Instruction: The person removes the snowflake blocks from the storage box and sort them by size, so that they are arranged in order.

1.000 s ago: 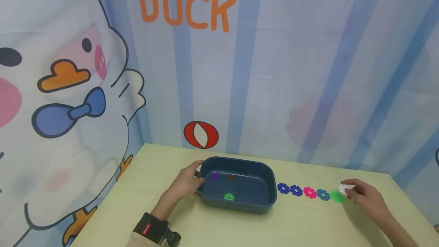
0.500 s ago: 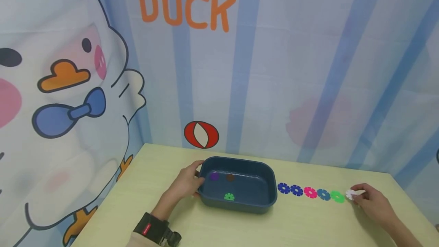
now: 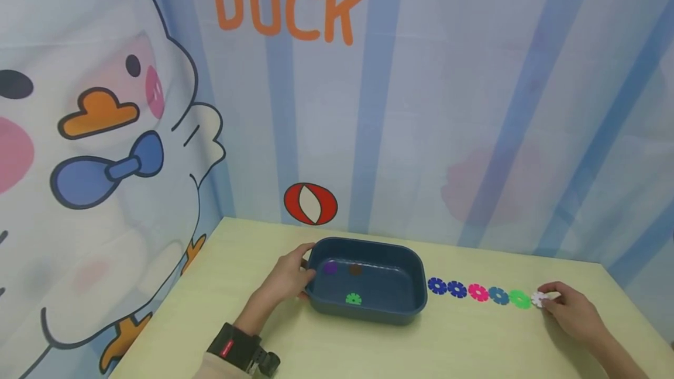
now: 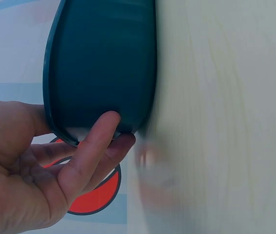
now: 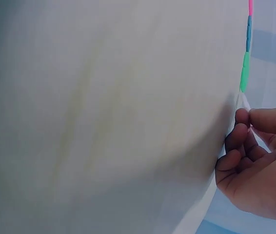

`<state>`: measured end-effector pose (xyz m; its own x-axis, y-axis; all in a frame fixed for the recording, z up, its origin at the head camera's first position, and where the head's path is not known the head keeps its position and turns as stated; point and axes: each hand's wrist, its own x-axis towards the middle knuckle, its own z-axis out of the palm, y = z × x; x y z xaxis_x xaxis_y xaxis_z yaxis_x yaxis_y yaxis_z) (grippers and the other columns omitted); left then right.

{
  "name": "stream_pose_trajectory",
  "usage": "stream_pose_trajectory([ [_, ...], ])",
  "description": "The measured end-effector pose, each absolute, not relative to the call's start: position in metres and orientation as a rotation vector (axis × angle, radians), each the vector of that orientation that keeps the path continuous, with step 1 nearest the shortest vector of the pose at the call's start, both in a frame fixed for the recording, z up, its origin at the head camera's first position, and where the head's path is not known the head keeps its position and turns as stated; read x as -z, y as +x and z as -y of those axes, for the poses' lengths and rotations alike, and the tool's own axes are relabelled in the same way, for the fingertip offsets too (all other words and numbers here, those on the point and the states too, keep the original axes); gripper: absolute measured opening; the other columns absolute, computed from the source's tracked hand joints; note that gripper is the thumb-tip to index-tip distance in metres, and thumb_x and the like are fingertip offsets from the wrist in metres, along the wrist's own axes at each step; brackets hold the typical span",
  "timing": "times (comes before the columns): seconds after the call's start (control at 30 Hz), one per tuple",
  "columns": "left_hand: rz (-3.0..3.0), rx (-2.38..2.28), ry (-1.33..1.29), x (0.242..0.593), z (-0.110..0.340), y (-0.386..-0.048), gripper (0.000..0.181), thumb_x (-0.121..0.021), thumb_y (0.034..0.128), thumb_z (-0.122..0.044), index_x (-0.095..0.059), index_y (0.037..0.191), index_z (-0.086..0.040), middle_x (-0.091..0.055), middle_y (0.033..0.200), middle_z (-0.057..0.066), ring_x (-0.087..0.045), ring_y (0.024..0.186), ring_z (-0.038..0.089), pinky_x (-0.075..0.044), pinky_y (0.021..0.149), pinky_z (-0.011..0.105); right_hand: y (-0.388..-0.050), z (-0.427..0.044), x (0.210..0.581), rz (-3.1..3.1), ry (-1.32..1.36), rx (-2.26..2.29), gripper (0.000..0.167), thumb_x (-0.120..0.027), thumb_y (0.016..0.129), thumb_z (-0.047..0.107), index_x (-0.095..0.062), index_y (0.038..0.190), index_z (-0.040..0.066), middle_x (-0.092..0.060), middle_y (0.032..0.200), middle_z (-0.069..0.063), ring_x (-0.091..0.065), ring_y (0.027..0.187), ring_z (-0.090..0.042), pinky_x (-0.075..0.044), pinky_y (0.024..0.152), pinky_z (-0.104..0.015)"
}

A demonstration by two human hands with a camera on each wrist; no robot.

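My left hand (image 3: pixel 288 274) grips the left end of a dark blue rectangular basin (image 3: pixel 368 312), its fingers against the end wall in the left wrist view. Inside lie a purple disc (image 3: pixel 330 268), a brown disc (image 3: pixel 356 269) and a green notched disc (image 3: pixel 353 299). At the right, my right hand (image 3: pixel 574 310) pinches a white notched disc (image 3: pixel 538 299) low at the table. A second white piece (image 3: pixel 552 295) shows between thumb and forefinger, partly hidden. The white disc lies just right of a green notched disc (image 3: pixel 520 299), the right end of a row.
Leftward from that green disc, the row has a teal disc (image 3: pixel 498 296), a pink disc (image 3: pixel 478 292) and two dark blue discs (image 3: pixel 457 289). It starts beside the basin's right wall. A printed curtain (image 3: pixel 411 133) hangs behind the pale table (image 3: pixel 474 344).
The right hand has moved slightly right and down, bringing the white disc from over the green one to beside it. The left hand and basin stay in place; the head view tilts slightly.
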<state>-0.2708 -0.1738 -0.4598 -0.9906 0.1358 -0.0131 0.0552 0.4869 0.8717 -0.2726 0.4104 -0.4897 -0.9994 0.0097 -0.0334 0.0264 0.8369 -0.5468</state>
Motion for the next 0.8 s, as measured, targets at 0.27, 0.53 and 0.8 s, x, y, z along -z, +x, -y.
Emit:
stream_pose_trajectory([
  [0.27,-2.644,-1.54,0.168,0.46,0.173,-0.27,0.065,-0.061,0.0982,0.004,-0.041,0.16,-0.004,-0.066,0.12,0.029,-0.075,0.074,0.027,-0.066,0.052,0.04,-0.275,-0.41,0.493,-2.973,0.064,0.809,0.033,-0.057,0.103,0.011,-0.06,0.126,-0.013,-0.072,0.102,-0.022,-0.069,0.087,-0.027,-0.053,0.064,-0.033],
  [0.53,-2.642,-1.533,0.159,0.46,0.172,-0.27,0.065,-0.061,0.0983,0.004,-0.041,0.16,-0.004,-0.066,0.12,0.029,-0.075,0.074,0.028,-0.066,0.052,0.04,-0.272,-0.412,0.492,-2.973,0.059,0.793,0.037,-0.053,0.103,0.012,-0.06,0.129,-0.013,-0.07,0.109,-0.03,-0.07,0.091,-0.033,-0.054,0.066,-0.035],
  [0.8,-2.638,-1.531,0.153,0.461,0.173,-0.271,0.065,-0.061,0.0987,0.003,-0.04,0.16,-0.004,-0.065,0.123,0.031,-0.075,0.079,0.027,-0.067,0.053,0.04,-0.272,-0.399,0.474,-2.979,0.049,0.866,0.05,-0.041,0.114,0.028,-0.053,0.139,-0.014,-0.071,0.1,-0.018,-0.063,0.081,-0.019,-0.049,0.062,-0.034],
])
